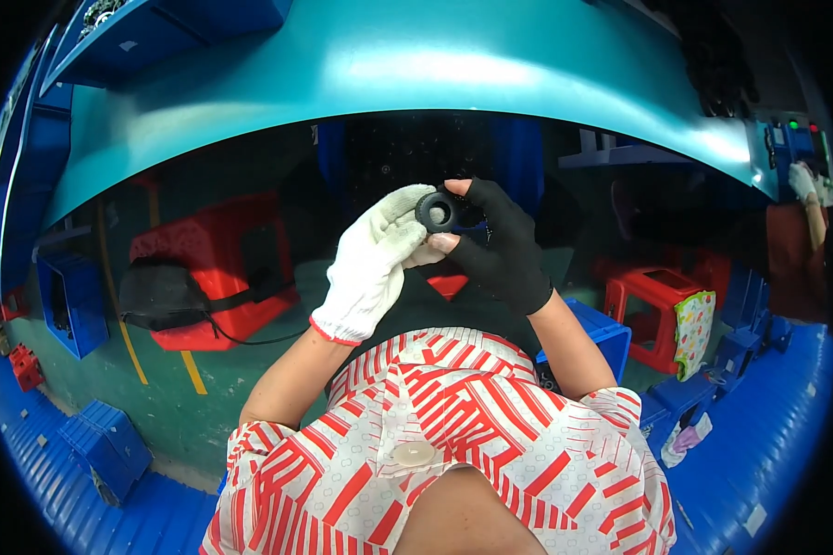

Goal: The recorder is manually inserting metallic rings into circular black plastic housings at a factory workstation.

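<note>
Between both hands, in front of my chest, is a black ring-shaped part (423, 212) with a round opening facing up toward me. My left hand (372, 257), in a white knit glove with a red cuff, grips its left side with closed fingers. On the other side, my right hand (507, 252) wears a black glove that leaves the tips of the thumb and forefinger bare. Those two tips pinch the ring's right edge from above and below. The remaining right fingers are mostly hidden.
A teal worktable (370, 79) curves across the far side, with a blue bin (171, 39) at its upper left. A black bag (162, 296) rests against a red stool (194, 331). Another red stool (620, 298) stands right. A co-worker's gloved hand (802, 181) shows far right.
</note>
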Available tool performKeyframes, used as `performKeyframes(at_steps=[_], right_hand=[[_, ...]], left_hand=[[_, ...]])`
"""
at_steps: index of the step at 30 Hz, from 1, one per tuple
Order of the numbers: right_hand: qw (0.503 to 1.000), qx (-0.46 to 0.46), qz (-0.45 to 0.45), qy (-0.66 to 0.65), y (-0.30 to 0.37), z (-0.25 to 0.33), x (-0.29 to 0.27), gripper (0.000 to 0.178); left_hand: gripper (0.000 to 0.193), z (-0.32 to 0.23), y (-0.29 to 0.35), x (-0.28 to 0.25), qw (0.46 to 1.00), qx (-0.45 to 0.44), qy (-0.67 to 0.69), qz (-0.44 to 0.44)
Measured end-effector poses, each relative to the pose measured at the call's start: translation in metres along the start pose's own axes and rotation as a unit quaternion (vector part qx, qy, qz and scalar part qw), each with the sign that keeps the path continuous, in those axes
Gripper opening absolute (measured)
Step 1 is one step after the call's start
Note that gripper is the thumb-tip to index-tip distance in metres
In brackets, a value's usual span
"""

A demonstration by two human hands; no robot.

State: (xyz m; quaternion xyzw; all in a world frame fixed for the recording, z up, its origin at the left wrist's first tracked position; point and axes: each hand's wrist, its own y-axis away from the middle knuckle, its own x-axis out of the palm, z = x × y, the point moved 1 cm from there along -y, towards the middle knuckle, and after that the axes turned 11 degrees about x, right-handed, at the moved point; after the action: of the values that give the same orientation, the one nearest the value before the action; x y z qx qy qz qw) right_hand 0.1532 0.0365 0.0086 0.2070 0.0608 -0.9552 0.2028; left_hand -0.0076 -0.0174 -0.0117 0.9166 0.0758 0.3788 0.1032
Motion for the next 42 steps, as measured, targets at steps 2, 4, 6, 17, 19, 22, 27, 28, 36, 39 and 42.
performKeyframes(at_steps=[2,4,6,17,19,22,27,28,36,39,42], right_hand=[[1.0,0.002,0.001,0.004,-0.001,0.0,0.0,0.048],[1.0,0.003,-0.003,-0.005,-0.001,-0.001,0.0,0.048],[1.0,0.004,0.0,0.0,-0.002,0.0,-0.002,0.048],[0.968,0.168,0.181,-0.047,-0.014,0.003,-0.021,0.064],[0.957,0.179,0.211,-0.087,-0.017,-0.005,-0.025,0.063],[0.954,0.208,0.201,-0.076,-0.021,0.015,-0.031,0.058],[0.996,0.017,-0.031,0.083,-0.055,0.058,-0.062,0.029],[0.992,0.002,-0.086,0.087,-0.077,0.058,-0.07,0.024],[0.891,-0.06,-0.172,0.416,-0.216,0.019,-0.1,0.04],[0.898,-0.035,-0.142,0.415,-0.216,0.019,-0.104,0.039],[0.917,-0.034,-0.128,0.376,-0.201,0.017,-0.103,0.035]], left_hand=[[0.042,0.0,-0.001,0.0,1.0,0.0,-0.001,-0.003],[0.042,-0.001,-0.002,0.001,1.0,-0.005,-0.001,0.001],[0.043,-0.006,-0.004,0.004,1.0,-0.024,-0.002,-0.01],[0.043,-0.052,-0.004,0.031,0.716,0.267,-0.595,0.248],[0.043,-0.053,-0.003,0.032,0.708,0.254,-0.6,0.272],[0.043,-0.046,-0.002,0.024,0.778,0.243,-0.533,0.227],[0.041,-0.049,-0.003,0.017,0.976,-0.01,-0.215,0.02],[0.041,-0.049,-0.005,0.012,0.985,-0.016,-0.173,0.014],[0.051,-0.054,-0.016,0.001,0.999,0.022,0.028,0.027],[0.041,-0.054,-0.014,0.0,0.995,0.006,0.099,0.0],[0.039,-0.047,-0.014,-0.007,0.991,0.003,0.137,0.009]])
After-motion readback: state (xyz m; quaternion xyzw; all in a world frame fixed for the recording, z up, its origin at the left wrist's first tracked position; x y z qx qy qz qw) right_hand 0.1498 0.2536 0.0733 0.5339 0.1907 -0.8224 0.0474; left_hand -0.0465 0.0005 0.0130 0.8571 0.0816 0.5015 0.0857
